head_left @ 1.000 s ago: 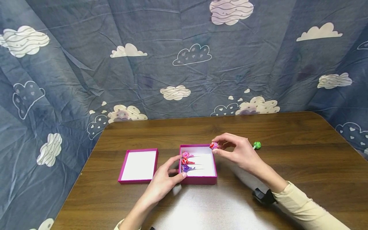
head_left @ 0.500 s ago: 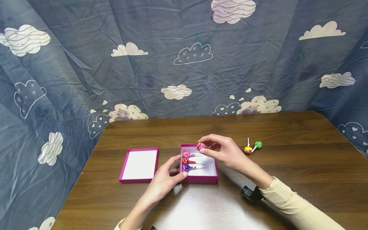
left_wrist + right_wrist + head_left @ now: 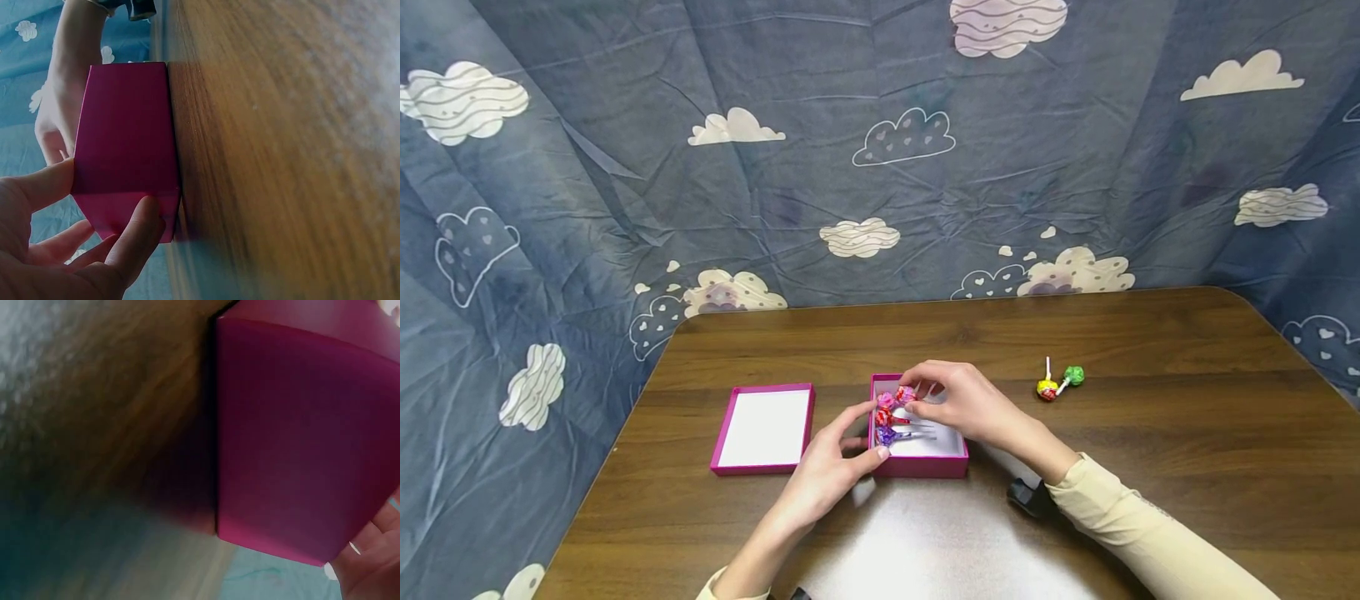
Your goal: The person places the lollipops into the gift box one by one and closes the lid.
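An open magenta box with a white inside stands on the table. My left hand grips its left end, thumb near the front corner and fingers along the side; the left wrist view shows the fingertips on the magenta wall. Inside lie a pink lollipop, a red lollipop and a purple lollipop, heads to the left, sticks to the right. Over the back of the box, my right hand pinches a red-and-purple lollipop beside the pink one. Its stick is hidden by the hand.
Left of the box lies the magenta lid, white inside up. A yellow lollipop and a green lollipop lie on the table to the right. A cloud-patterned cloth hangs behind the table's far edge.
My right hand has moved left with the red-and-purple lollipop, from the box's back right corner to beside the pink one, uncovering the yellow lollipop. The left hand has stayed in place.
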`<state>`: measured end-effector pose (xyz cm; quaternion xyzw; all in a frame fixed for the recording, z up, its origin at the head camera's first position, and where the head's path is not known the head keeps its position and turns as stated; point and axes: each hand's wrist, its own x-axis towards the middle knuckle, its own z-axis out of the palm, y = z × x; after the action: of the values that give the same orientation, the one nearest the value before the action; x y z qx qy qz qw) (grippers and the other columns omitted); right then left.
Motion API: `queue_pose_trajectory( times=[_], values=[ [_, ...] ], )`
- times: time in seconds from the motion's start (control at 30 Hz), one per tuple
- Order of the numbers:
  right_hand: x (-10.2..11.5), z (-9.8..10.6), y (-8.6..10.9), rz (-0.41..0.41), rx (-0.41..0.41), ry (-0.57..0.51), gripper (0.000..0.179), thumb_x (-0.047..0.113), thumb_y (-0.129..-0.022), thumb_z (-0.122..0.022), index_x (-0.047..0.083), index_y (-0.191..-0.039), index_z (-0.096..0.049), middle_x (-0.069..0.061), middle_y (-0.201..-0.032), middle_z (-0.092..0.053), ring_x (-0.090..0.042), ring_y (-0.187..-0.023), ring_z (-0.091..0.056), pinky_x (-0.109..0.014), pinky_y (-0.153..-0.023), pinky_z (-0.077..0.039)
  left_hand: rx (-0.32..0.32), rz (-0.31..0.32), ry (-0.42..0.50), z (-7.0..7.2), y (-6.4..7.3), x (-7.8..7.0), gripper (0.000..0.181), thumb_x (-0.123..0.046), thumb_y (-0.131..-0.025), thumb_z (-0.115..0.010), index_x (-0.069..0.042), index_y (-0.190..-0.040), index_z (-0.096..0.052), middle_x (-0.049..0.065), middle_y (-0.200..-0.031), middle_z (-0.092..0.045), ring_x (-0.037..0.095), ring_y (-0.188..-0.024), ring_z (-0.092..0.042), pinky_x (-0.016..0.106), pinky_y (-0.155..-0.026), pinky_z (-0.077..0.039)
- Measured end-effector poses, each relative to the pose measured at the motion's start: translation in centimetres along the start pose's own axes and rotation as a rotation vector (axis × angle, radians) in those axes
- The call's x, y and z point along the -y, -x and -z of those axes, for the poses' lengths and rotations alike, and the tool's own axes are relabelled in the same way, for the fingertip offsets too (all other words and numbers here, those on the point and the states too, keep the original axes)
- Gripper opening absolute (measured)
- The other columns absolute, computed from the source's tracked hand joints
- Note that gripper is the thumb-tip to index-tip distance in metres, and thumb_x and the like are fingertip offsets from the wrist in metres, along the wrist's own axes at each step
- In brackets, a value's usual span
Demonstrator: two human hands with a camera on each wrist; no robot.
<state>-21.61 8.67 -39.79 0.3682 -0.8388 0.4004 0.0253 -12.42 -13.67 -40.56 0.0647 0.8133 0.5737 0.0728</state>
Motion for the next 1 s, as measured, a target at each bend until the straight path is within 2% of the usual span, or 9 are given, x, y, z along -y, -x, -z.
queue_pose_trajectory(
  times=[0.2,0.43,0.6,0.7,0.83,1.0],
  values=[
    [-0.3,-0.5,-0.3,-0.001,0.046,0.165,0.023,0.019,-0.083,-0.079,0.016,-0.104,-0.071,0.009,-0.086,-0.067,-0.014,-0.077,-0.064,-0.028,-0.065,-0.047,-0.001,-0.003,0.006,-0.1,0.0,0.0,0.061,-0.021,-0.088,-0.074,-0.018,-0.144,-0.050,0.017,-0.139,-0.052,0.033,-0.112,-0.060,0.039,-0.080,-0.053],
    [0.0,-0.7,-0.8,-0.042,0.066,0.239,0.022,0.021,-0.079,-0.082,0.017,-0.099,-0.074,0.009,-0.081,-0.069,-0.011,-0.073,-0.065,-0.029,-0.063,-0.045,-0.006,-0.001,0.004,-0.1,0.0,0.0,0.062,-0.021,-0.088,-0.074,-0.020,-0.144,-0.049,0.018,-0.138,-0.052,0.033,-0.113,-0.060,0.040,-0.080,-0.053],
    [0.0,-1.1,-1.3,-0.065,0.089,0.364,0.024,0.030,-0.076,-0.085,0.024,-0.097,-0.077,0.011,-0.075,-0.069,-0.006,-0.057,-0.052,-0.030,-0.053,-0.040,-0.004,0.006,0.015,-0.1,0.0,0.1,0.062,-0.022,-0.087,-0.075,-0.021,-0.144,-0.049,0.017,-0.138,-0.052,0.032,-0.112,-0.060,0.039,-0.080,-0.053],
    [-0.1,-1.2,-1.5,-0.065,0.105,0.431,0.025,0.034,-0.074,-0.085,0.028,-0.097,-0.077,0.012,-0.074,-0.068,-0.007,-0.053,-0.043,-0.031,-0.049,-0.035,0.001,0.008,0.023,-0.2,0.1,0.0,0.062,-0.022,-0.088,-0.075,-0.020,-0.144,-0.049,0.016,-0.138,-0.052,0.032,-0.113,-0.060,0.039,-0.080,-0.053],
    [-0.1,-1.2,-1.6,-0.054,0.117,0.449,0.024,0.034,-0.074,-0.084,0.029,-0.097,-0.078,0.011,-0.076,-0.069,-0.008,-0.053,-0.043,-0.031,-0.048,-0.034,-0.001,0.008,0.021,-0.1,0.0,0.0,0.061,-0.021,-0.088,-0.074,-0.020,-0.144,-0.050,0.015,-0.140,-0.051,0.033,-0.113,-0.060,0.039,-0.080,-0.053],
    [-0.2,-1.0,-1.8,-0.020,0.150,0.431,0.027,0.026,-0.073,-0.085,0.027,-0.098,-0.078,0.012,-0.079,-0.070,-0.006,-0.055,-0.046,-0.030,-0.051,-0.039,-0.003,0.005,0.018,0.0,0.0,0.0,0.062,-0.022,-0.088,-0.075,-0.020,-0.144,-0.050,0.014,-0.141,-0.050,0.033,-0.113,-0.059,0.039,-0.081,-0.052]
  ],
)
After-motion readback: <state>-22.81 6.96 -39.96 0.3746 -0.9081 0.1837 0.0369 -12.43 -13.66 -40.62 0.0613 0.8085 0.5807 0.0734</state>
